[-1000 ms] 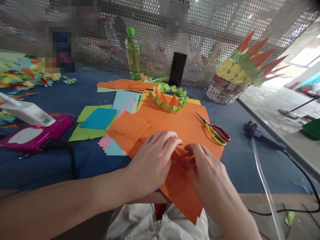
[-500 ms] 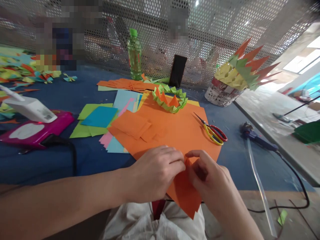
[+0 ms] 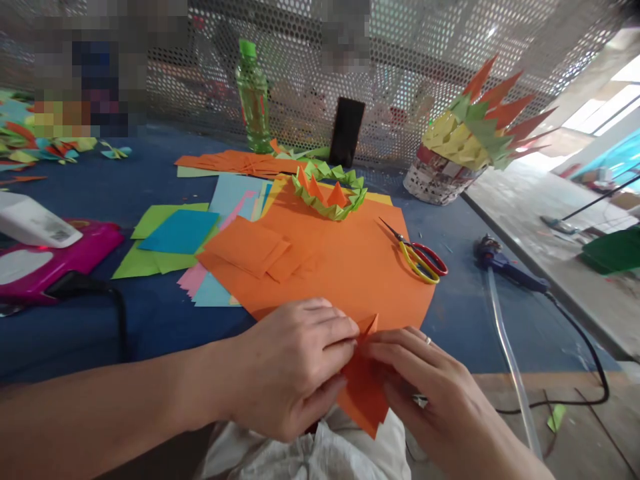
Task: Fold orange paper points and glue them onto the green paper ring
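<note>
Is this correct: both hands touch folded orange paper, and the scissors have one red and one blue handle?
Not blue: the head view shows the scissors with one red and one yellow handle. The left hand and right hand do touch folded orange paper.

Up at the desk's (image 3: 145, 160) far edge, a green-capped bottle (image 3: 253, 100) stands upright before the perforated metal screen (image 3: 410, 60), and there's a dark phone (image 3: 347, 132), propped on end to its right! Over by the right edge, the printed basket (image 3: 435, 177) wears orange, green and yellow paper points. Nearer the front right corner lies the blue glue gun (image 3: 515, 270), its clear rod (image 3: 507, 347) poking past the front edge. Swing left: a magenta power strip (image 3: 97, 243) carries a white adapter (image 3: 37, 220), with colourful scraps (image 3: 15, 137) towards the far left corner!
</note>
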The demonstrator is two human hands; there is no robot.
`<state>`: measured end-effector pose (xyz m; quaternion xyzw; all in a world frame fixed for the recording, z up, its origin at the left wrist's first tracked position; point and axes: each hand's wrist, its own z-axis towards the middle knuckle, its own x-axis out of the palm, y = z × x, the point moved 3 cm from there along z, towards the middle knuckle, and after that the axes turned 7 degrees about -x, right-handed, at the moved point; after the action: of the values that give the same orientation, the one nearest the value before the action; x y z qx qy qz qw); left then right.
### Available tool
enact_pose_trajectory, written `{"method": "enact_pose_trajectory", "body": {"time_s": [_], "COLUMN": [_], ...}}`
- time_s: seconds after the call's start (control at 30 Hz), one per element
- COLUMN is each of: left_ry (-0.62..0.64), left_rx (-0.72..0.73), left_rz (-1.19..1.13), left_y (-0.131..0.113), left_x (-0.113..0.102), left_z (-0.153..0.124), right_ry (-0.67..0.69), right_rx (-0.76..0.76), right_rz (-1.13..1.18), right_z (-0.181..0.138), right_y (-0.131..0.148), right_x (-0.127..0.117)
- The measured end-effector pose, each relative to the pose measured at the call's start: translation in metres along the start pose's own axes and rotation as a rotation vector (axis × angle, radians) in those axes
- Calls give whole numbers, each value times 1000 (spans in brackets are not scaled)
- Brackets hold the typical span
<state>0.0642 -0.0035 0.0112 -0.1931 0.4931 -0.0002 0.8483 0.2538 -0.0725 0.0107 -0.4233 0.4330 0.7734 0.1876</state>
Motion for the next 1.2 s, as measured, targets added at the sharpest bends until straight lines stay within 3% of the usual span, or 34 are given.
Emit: {"method": "enact_pose_trajectory", "body": {"time_s": [0.2, 0.53, 0.77, 1.0, 1.2], "left_ry": [-23, -63, -72, -84, -76], "left_rx": [7, 26, -44, -123, -214], "left_rz": [126, 125, 71, 1, 11], "left_y": [-3, 0, -5, -6, -9], "left_x": [0, 3, 0, -9, -8], "left_z": [-1, -6, -8, -5, -7], "right_ry": [57, -88, -151, -159, -103], "right_rx": [-68, -221, -141, 81, 68], "right_rz": [11, -115, -41, -77, -159], "right_z": [5, 9, 10, 10, 15], "right_y": [-4, -6, -14, -18, -16], "right_x": [-4, -2, 7, 13, 14]}}
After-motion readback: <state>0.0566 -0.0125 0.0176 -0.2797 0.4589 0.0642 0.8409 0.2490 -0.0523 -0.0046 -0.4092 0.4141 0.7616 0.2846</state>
